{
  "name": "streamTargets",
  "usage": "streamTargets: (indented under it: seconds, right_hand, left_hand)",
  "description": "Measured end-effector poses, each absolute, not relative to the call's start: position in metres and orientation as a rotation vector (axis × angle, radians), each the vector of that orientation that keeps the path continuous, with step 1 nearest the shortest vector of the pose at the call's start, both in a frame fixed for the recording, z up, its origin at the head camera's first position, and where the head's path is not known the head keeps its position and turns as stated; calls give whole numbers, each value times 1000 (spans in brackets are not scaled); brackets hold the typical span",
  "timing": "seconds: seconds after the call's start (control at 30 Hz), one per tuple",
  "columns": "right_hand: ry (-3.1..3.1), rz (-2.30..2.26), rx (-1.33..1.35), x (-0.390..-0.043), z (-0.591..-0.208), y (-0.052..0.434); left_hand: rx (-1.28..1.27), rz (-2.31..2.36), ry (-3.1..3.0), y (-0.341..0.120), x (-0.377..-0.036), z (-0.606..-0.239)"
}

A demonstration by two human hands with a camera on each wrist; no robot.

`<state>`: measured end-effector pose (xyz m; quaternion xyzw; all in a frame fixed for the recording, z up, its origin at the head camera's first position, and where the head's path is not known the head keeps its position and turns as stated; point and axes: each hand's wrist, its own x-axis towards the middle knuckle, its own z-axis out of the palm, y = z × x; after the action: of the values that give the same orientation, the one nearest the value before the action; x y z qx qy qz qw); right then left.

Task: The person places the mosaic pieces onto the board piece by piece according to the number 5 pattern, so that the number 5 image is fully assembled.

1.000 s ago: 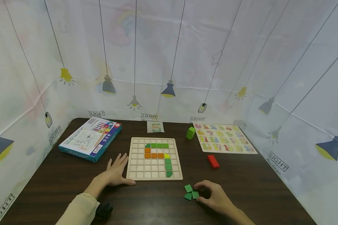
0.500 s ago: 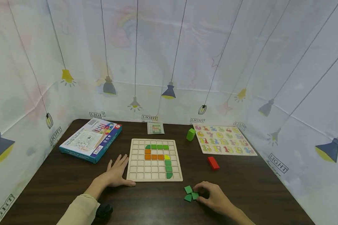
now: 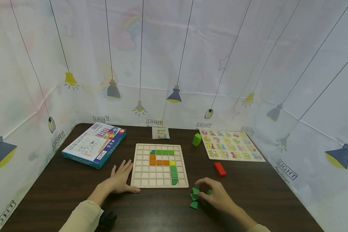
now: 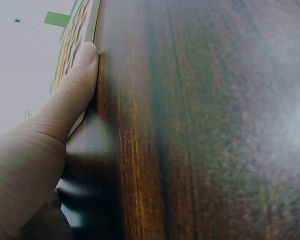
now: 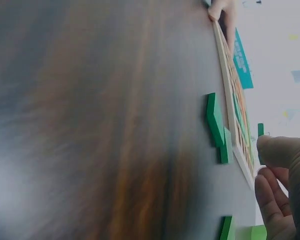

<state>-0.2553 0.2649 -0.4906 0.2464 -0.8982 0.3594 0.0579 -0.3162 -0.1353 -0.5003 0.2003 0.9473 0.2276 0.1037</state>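
A wooden grid board (image 3: 142,175) lies mid-table with green, orange and yellow tiles set in a hook shape (image 3: 162,158). My left hand (image 3: 120,178) rests flat on the table, and its thumb (image 4: 77,75) lies along the board's front left edge (image 4: 92,22). My right hand (image 3: 213,193) hovers just off the board's front right corner with its fingers curled. A green tile (image 3: 209,192) shows between thumb and fingers. Loose green tiles (image 3: 195,194) lie beside it, and a quarter-round one (image 3: 194,205) lies nearer me. In the right wrist view the tiles (image 5: 216,122) lie flat beside the board edge.
At the back left lies a blue game box (image 3: 94,144), with a small pattern card (image 3: 160,132) behind the board. A number puzzle (image 3: 231,145), a green block (image 3: 196,139) and a red block (image 3: 220,169) sit to the right. Printed cloth walls close in the table.
My right hand has moved a little toward the board and curled round a green tile. The loose green tiles have spread apart. The left hand has stayed still.
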Motion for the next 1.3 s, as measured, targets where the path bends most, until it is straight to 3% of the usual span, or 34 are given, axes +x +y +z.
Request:
streamTargets:
  seconds: [0.53,1.3]
  right_hand:
    - [-2623,1200,802,-293,-496,216]
    - [-2606,1199,928,-308,-505,169]
  left_hand:
    - [581,664,2791,-136,-316,-500]
    - [590,656,2798,-136,-318,-503]
